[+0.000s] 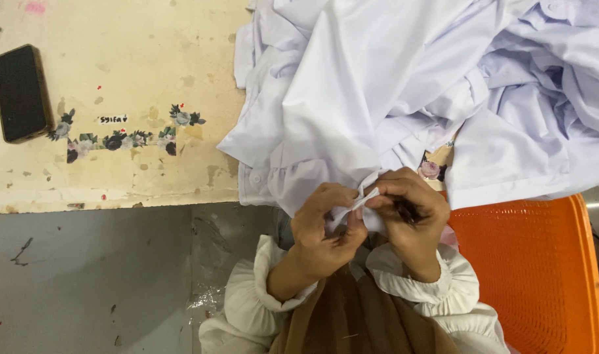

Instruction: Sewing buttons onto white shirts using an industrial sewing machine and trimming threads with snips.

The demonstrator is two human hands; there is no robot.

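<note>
Your left hand and right hand meet close in front of you, just past the near edge of the table. Both are pinched on the same small fold of the white garment, a narrow strip of cloth that shows between your thumbs. Your left fingers are curled tight around the fold from the left. Your right fingers are clenched on it from the right, and something small and dark sits tucked in that hand; what it is cannot be told.

The garment itself lies in a large crumpled heap over the right half of the table, spreading from the far edge down to your hands, with a gathered cuff or hem hanging just left of your left hand. Its lower right part drapes onto an orange plastic basket, which stands to the right of your right arm.

On the far left of the table lies a black phone, face up, well apart from the cloth. Between the phone and the garment a strip of flower stickers is stuck to the worn, cream-coloured surface. Your cream sleeves with gathered cuffs show at the near edge.
</note>
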